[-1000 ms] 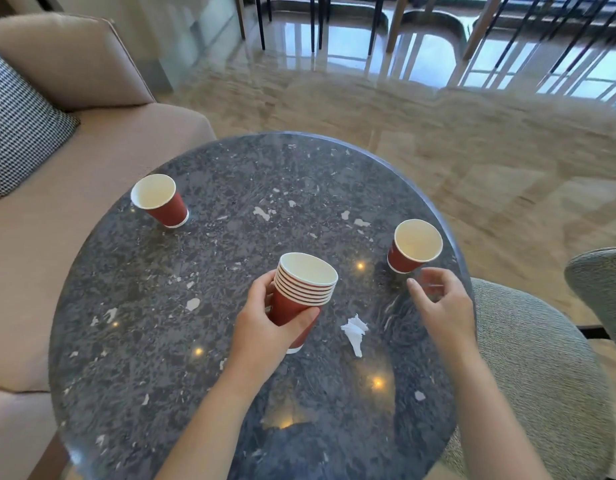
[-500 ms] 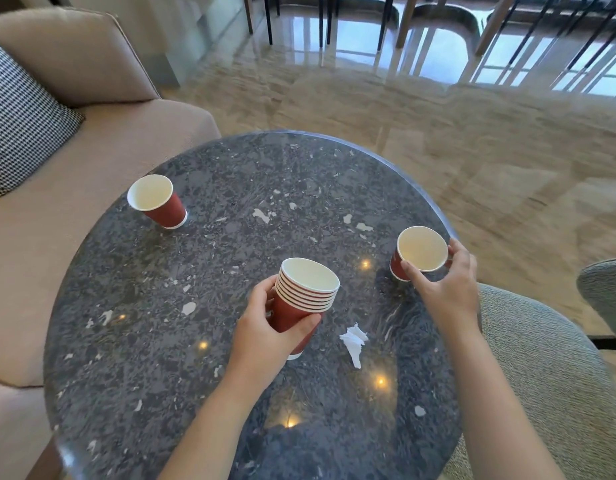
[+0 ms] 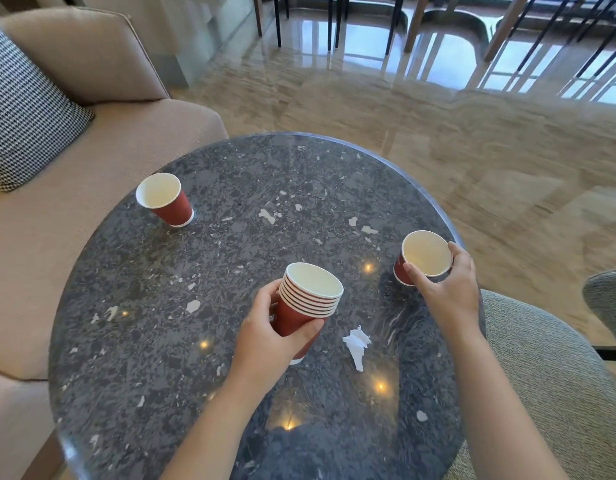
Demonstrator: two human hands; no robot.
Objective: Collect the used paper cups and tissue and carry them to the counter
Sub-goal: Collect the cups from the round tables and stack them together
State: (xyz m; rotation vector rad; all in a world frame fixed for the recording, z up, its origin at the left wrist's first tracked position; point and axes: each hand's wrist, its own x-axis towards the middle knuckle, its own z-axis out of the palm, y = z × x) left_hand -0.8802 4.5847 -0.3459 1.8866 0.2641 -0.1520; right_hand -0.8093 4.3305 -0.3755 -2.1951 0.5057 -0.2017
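A stack of several nested red paper cups [image 3: 308,299] is held over the middle of the round dark stone table [image 3: 230,271], and my left hand [image 3: 268,337] grips its red side. My right hand [image 3: 448,289] curls round a single red cup [image 3: 425,255] with a white inside near the table's right edge, thumb on the near rim and fingers on the far side. Another single red cup [image 3: 166,199] stands upright at the table's far left. A crumpled white tissue [image 3: 357,344] lies on the table between my two forearms.
A beige sofa [image 3: 102,119] with a houndstooth cushion [image 3: 22,112] borders the table on the left. A grey upholstered chair [image 3: 556,382] sits close to the right edge, with a second chair [image 3: 608,299] beyond it. Glossy marble floor [image 3: 438,133] and chair legs [image 3: 331,19] lie behind.
My right hand moved forward from the table's near right side and closed round the single cup at the right edge. My left hand kept the stack nearly still.
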